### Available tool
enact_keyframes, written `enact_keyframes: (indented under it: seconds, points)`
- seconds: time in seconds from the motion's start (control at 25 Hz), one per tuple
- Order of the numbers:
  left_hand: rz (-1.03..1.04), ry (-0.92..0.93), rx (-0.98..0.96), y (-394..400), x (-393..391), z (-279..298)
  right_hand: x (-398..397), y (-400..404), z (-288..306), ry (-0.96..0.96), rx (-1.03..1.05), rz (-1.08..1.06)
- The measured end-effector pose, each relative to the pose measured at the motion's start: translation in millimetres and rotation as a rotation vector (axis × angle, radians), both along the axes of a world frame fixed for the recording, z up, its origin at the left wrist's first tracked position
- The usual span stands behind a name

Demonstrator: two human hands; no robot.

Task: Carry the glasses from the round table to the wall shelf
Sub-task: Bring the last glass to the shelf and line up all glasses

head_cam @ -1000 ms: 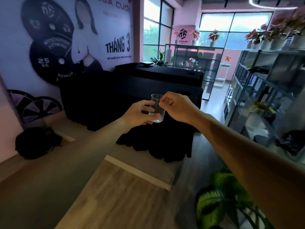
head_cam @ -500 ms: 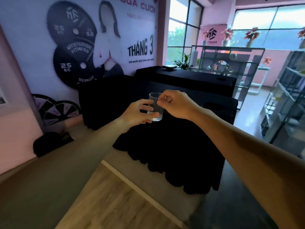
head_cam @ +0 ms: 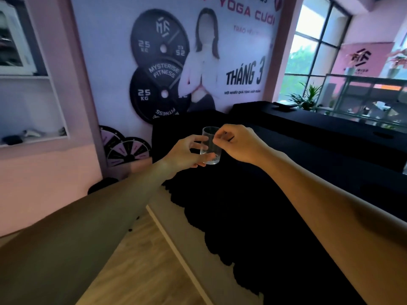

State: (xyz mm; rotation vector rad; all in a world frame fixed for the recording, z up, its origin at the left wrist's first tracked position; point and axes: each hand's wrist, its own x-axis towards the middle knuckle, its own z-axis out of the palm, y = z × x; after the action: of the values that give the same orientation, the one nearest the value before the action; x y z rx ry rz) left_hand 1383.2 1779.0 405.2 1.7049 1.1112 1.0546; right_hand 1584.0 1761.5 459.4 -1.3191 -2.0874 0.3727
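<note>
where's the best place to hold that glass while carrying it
Around its straight side wall, from the side, as the left hand does now. The glass is upright, small and cylindrical, so fingers wrap it easily. The right hand pinching the rim looks like a weaker grip, fine for steadying only.

Big gym poster w/ weight plates on back wall; black-draped counter below it; potted plant by window; wood floor.

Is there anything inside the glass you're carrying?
The glass looks clear and empty through its upper wall. The left hand covers its lower left side, and the right hand pinches its rim.
</note>
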Motion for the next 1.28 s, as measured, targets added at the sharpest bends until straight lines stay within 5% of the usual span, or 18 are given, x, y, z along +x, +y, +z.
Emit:
enact_keyframes:
  seconds: [0.68, 1.28]
  points:
    - [0.401, -0.068, 0.027, 331.9, -206.3, 15.6, -221.8, 398.6, 13.1, 0.03, 0.065, 0.306]
    - [0.926, -0.172, 0.041, 401.3, -528.3, 13.3, -592.8, 552.4, 10.3, 0.05, 0.026, 0.844]
